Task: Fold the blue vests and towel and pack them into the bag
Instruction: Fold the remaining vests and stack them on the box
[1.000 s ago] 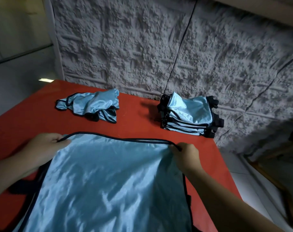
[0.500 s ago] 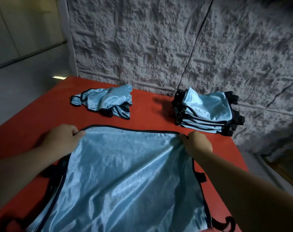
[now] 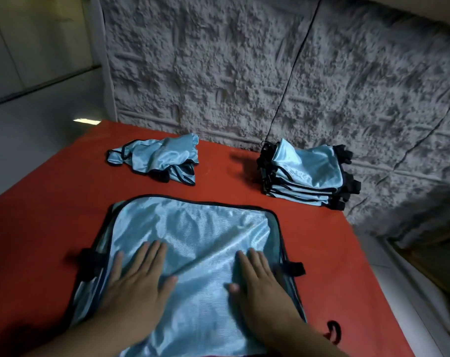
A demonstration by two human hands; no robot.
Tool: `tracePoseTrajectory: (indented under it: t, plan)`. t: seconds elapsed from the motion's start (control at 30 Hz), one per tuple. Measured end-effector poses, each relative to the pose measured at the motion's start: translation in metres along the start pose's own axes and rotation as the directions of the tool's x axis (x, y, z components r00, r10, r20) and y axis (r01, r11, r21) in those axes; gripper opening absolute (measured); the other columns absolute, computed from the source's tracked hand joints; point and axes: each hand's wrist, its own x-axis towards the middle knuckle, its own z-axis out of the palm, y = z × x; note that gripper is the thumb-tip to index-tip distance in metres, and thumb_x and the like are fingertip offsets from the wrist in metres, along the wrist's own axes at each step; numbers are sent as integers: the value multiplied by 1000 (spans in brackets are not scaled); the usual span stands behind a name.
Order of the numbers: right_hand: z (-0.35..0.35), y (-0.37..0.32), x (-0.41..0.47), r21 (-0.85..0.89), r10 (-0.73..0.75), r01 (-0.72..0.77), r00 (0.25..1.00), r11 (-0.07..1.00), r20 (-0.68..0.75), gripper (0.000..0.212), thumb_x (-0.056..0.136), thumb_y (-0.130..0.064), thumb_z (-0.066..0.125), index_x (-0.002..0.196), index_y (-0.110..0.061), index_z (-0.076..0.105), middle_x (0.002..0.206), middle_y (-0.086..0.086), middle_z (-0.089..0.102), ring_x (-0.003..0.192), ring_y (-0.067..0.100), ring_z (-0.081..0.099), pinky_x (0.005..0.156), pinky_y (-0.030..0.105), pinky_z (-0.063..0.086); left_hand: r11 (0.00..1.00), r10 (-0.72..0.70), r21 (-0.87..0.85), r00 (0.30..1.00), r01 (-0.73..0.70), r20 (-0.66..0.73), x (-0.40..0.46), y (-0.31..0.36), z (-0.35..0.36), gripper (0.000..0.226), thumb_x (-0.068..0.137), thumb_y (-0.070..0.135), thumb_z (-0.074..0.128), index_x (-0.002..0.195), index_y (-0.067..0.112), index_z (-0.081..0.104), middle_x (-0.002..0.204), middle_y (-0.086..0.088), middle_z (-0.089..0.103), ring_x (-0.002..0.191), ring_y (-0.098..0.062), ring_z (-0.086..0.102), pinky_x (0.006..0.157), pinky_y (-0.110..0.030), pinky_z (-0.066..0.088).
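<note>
Far left: crumpled vest blocks you.
Far right corner: folded stack — obstacle.
Between them: bare table — your passage.

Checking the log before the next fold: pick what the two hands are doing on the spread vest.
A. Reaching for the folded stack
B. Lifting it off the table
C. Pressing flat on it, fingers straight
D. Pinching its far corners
C: the left hand and right hand lie palm down, fingers straight, on the spread vest.

Left hand and right hand press flat on spread vest
</note>
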Motion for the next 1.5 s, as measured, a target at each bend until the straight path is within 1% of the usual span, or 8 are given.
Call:
tracePoseTrajectory:
  t: [0.2,0.33,0.5,0.63,0.77,0.93,1.1,1.5]
  plan:
    - [0,63,0,-79,158,-165,983,983,-97,114,68,-86,-28,162,-28,-4,169,-10,-11,153,8,-19,122,29,-11,992,-94,84,995,95,-15,13,-34,-7,104,70,72,-40,158,28,-6,167,12,-5,154,-10,-11,125,-44,-5]
    - [-5,52,2,-90,190,-205,971,975,-147,108,74,-81,-23,162,-22,2,170,-5,-2,155,14,-12,125,39,-9,982,-155,110,988,153,15,12,-25,-12,90,81,69,-23,160,30,-7,167,8,-12,154,-13,-15,123,-44,-13]
    - [-16,-2,27,-18,-65,63,978,998,-196,67,104,-54,12,162,-21,10,166,-7,-2,153,8,-11,125,31,-10,986,-44,162,999,39,23,16,1,-17,71,99,53,15,152,17,44,157,-5,43,147,-27,35,121,-48,2]
    - [-3,-8,66,4,-221,221,975,975,-34,63,106,-53,19,162,-26,9,170,-3,2,156,12,-6,127,37,-3,994,-38,97,999,40,-18,25,-2,-6,81,82,69,-23,156,39,-14,166,8,-18,154,-18,-16,120,-49,-17]
    - [-16,37,104,-70,-18,12,995,997,-94,97,81,-73,-11,162,-24,10,170,-2,5,156,14,-2,126,36,-3,993,-74,92,996,77,-40,23,-8,-5,81,84,75,-15,153,36,-24,161,12,-29,150,-13,-26,123,-48,-14]
    - [-14,87,116,-47,219,-227,966,973,-138,71,102,-63,13,162,-25,7,170,0,3,157,19,-1,126,43,3,996,-67,52,995,71,-79,21,-7,-3,86,90,76,0,155,24,-21,163,9,-24,151,-13,-25,125,-48,-9]
    - [-40,92,123,292,398,-312,864,904,-309,60,99,-53,35,147,-17,43,142,15,55,132,36,51,107,47,44,995,-79,56,995,83,-66,21,-9,-1,86,92,76,4,159,22,-1,167,7,-6,154,-13,-9,125,-50,4]
    - [-62,104,160,73,414,-407,896,910,-164,64,57,-94,37,85,-48,70,97,-3,69,100,30,61,86,39,55,997,-72,9,996,73,-55,25,-11,2,89,89,79,7,159,26,-4,166,11,-8,154,-12,-11,124,-50,-2]
